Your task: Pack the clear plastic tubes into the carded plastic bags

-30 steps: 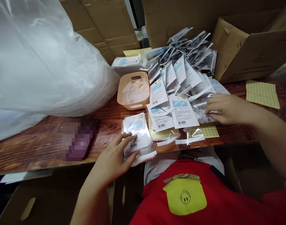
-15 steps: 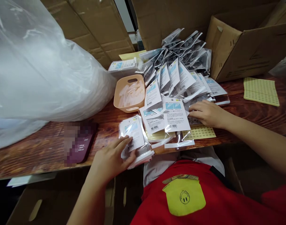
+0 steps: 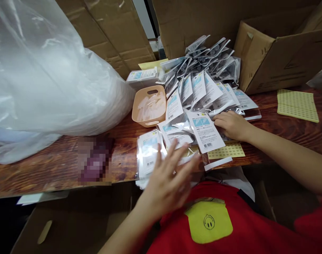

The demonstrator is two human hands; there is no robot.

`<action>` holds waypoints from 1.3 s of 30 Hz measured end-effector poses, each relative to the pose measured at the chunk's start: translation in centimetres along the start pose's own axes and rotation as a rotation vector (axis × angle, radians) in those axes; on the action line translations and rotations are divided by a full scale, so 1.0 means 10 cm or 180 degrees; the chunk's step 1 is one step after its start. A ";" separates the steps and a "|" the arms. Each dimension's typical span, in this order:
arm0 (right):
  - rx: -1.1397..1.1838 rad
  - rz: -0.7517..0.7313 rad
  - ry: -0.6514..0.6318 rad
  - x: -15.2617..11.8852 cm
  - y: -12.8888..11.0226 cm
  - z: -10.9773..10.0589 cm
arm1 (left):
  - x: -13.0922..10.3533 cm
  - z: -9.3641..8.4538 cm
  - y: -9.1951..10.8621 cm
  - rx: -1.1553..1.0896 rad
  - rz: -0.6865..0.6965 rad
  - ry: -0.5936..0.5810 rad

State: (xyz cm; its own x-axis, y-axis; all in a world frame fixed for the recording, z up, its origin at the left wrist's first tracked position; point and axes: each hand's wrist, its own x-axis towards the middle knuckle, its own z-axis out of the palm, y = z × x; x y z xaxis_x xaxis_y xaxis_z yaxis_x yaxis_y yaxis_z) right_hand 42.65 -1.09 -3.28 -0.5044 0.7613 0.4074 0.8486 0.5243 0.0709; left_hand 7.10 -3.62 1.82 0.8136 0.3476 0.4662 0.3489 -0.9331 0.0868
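Observation:
My left hand [image 3: 167, 180] is slightly blurred, its fingers spread above the table's front edge and nothing in its grasp. Beside it lies a stack of clear plastic packets [image 3: 147, 151] with white printed cards. My right hand [image 3: 231, 125] has curled fingers at the right edge of a tilted packet [image 3: 207, 132], whose card shows blue pictures and a barcode; the thumb is hidden. Another carded packet [image 3: 170, 132] lies partly beneath that one. Under my right wrist, a yellow sticker sheet [image 3: 227, 151] rests on the wooden table [image 3: 121, 165].
A peach basket [image 3: 136, 114] holds small translucent pieces. Behind are heaped packets [image 3: 203, 58] and an open cardboard box [image 3: 282, 60]. A large clear bag [image 3: 71, 88] bulges in from the left, near a pixelated dark red object [image 3: 96, 162]. More yellow sticker sheets [image 3: 297, 106] lie right.
My left hand has left the packet stack and moved right, its fingers spreading. The packet by my right hand has turned askew, its lower end swinging right. My right hand stays nearly in place.

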 end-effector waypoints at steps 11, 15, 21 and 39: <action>0.0469 0.0507 -0.0372 -0.02 0.11 -0.05 | 0.76 0.23 -0.05 -0.0750 0.0344 -0.0049; 0.0914 0.0600 -0.0228 -0.11 0.18 -0.09 | 1.28 -0.19 -0.43 -0.1150 -0.0545 0.1045; 0.1035 0.0344 0.0073 -0.18 0.17 -0.19 | 2.16 0.02 -1.24 -0.0710 -0.0599 0.1085; 0.1161 0.0555 0.0797 -0.30 -0.09 -0.64 | 0.83 -0.36 -0.80 -0.0028 -0.0741 0.0046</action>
State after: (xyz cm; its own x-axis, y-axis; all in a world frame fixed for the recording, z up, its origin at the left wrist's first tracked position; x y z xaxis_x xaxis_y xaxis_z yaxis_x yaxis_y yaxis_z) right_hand 44.44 -6.31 1.29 -0.2674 0.7579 0.5951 0.7831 0.5308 -0.3241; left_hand 9.38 6.40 8.20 0.7049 0.5522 0.4452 0.5222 -0.8288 0.2011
